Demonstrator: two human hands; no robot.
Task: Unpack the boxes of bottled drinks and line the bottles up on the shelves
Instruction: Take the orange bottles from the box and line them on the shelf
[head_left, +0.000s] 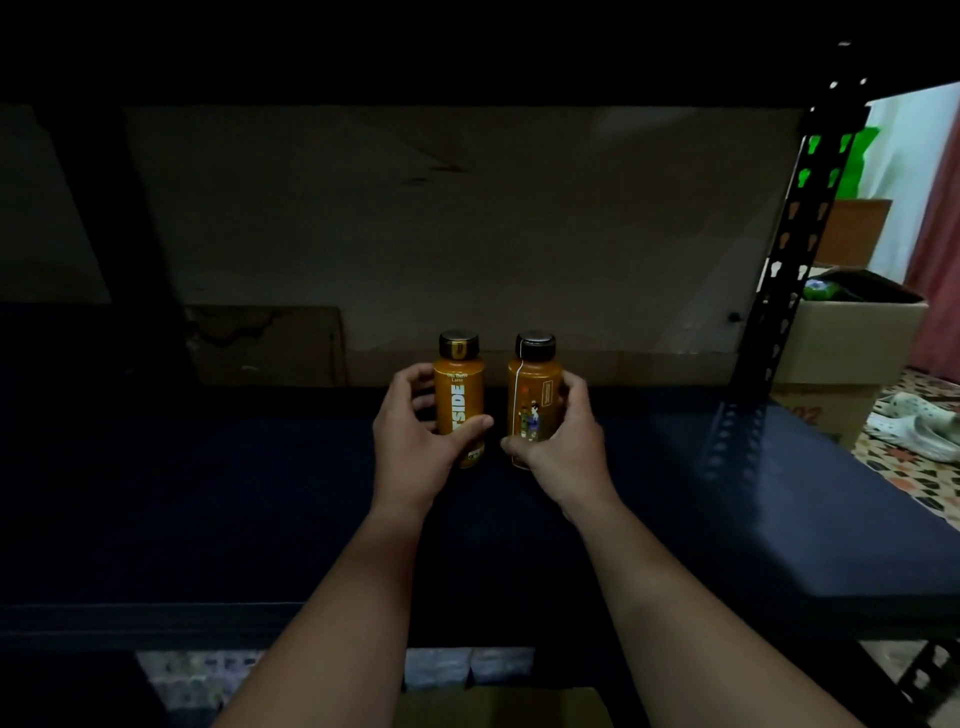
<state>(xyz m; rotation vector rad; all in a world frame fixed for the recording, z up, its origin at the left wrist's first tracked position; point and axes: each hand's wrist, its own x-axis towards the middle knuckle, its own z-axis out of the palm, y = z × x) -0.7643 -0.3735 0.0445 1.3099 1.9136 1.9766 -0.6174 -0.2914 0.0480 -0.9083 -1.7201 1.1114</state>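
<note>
We see a dark shelf board (727, 519) spanning the view, with a black slotted upright (779, 291) at its right far corner. Our left hand (415, 431) curls around the left bottle (460, 395), our right hand (563, 431) around the right bottle (535, 395); both stand upright mid-shelf, just apart, possibly resting on the board.

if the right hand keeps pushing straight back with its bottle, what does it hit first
Probably the cardboard sheet along the back of the shelf. Nothing stands between the right hand, its orange bottle, and that backing, though depth is unclear in the dim light.
</note>
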